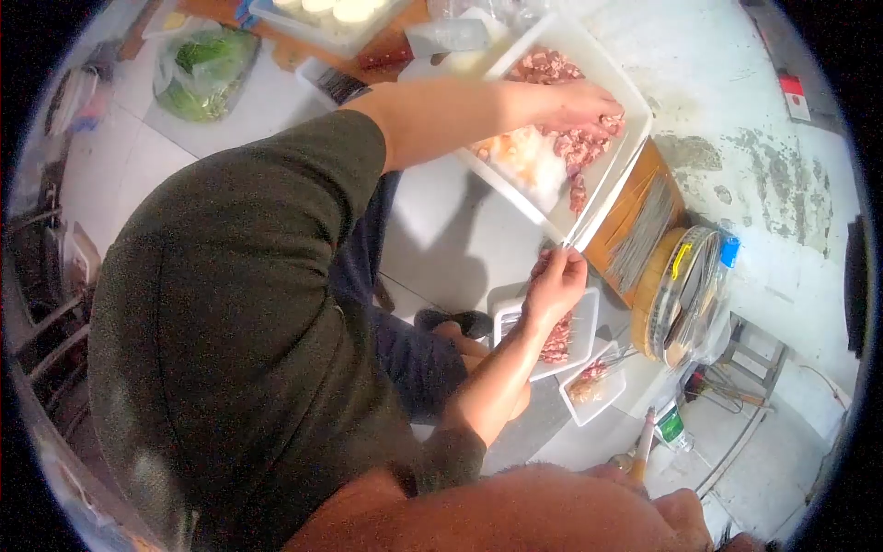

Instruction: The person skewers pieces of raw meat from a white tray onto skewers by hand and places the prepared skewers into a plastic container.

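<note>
My left hand (575, 106) is over the large white tub (515, 204), its fingertips closed round a piece of raw meat (611, 121). Diced raw meat (547, 66) and a pale, whitish heap (526, 161) lie in the tub. Just outside the tub's near corner, my right hand (557, 283) pinches the end of a thin skewer (568, 237). Chunks of meat (578, 193) are threaded along this skewer, which reaches over the rim. Below my right hand, a smaller white tray (589, 324) holds several meat skewers (556, 345).
Bare metal skewers (644, 235) lie on a wooden board beside the tub. A round wooden container (676, 294) stands past them. A small tray (598, 386) with meat bits sits nearby. A cleaver (446, 39) and bagged greens (204, 69) are at the upper left.
</note>
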